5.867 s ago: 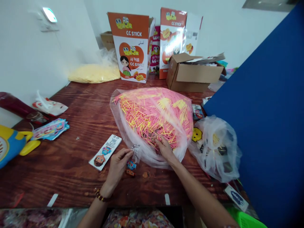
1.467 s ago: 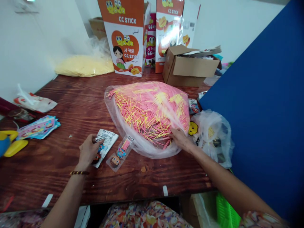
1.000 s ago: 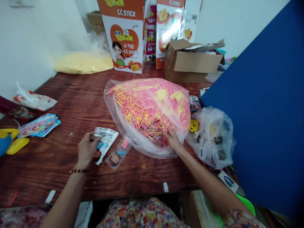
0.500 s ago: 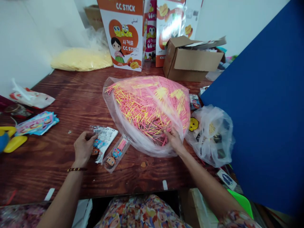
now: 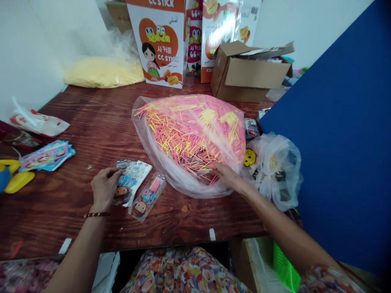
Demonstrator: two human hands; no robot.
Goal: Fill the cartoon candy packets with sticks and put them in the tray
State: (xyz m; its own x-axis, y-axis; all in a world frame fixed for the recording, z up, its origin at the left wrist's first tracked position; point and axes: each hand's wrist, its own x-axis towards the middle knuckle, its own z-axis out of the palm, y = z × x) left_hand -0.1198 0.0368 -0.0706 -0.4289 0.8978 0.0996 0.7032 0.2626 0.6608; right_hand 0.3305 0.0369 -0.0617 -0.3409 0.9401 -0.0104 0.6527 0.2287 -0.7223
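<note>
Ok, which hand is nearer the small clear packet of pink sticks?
Left: left hand is just left of the clear packet; right hand farther right, at the stick-filled bag.

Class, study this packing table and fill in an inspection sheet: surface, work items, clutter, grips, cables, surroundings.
Surface: dark wooden table, a few small crumbs.
Work items: big clear bag of pink and yellow sticks; packet stack; filled packet beside it.
Clutter: small clear bag, loose packets, yellow toy.
Grips: left hand pinches the packet stack's edge; right hand at the big bag's mouth, fingers among sticks, grip unclear.
Cables: nothing seen.
Surroundings: CC STICK boxes, brown carton, yellow bagged heap, blue panel.
</note>
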